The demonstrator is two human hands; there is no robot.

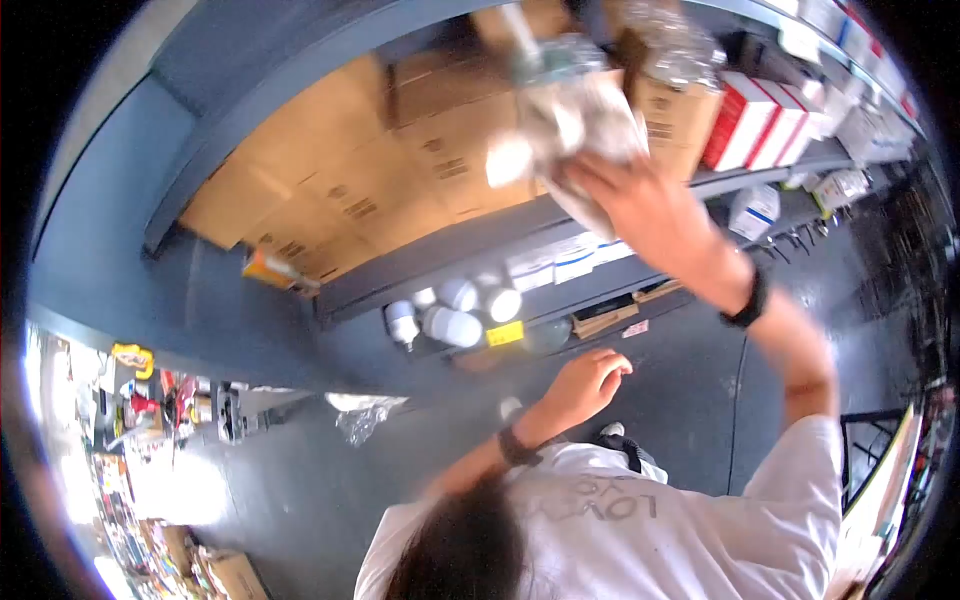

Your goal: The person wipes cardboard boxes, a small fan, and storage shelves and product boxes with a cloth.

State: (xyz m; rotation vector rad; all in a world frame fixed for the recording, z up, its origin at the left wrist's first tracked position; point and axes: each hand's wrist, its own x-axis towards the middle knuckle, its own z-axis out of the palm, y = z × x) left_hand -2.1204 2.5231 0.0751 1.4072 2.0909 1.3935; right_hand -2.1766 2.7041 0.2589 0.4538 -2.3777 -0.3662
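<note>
Two levels of a blue-grey shelf fill the upper half of the view, above a dark grey floor. Several brown boxes stand side by side on the upper level. A white shirt with lettering covers the person's body at the bottom.

One pale bundle, blurred, is up against the front of the brown boxes; whether it is cloth or plastic, and whether it touches them, I cannot tell. The right hand reaches up to it, fingers bent and closed over its near side. Most of the bundle lies beyond the fingertips and to their left, while a narrow part hangs below them.

The left hand is well apart from the bundle, lower down and over the floor, its fingers loosely curled with gaps at the tips.

Red and white boxes stand to the right of the brown ones. Below, smaller white boxes and a cluster of white bulbs sit on the lower level, with a yellow label just beside the bulbs. A black band circles the right wrist.
</note>
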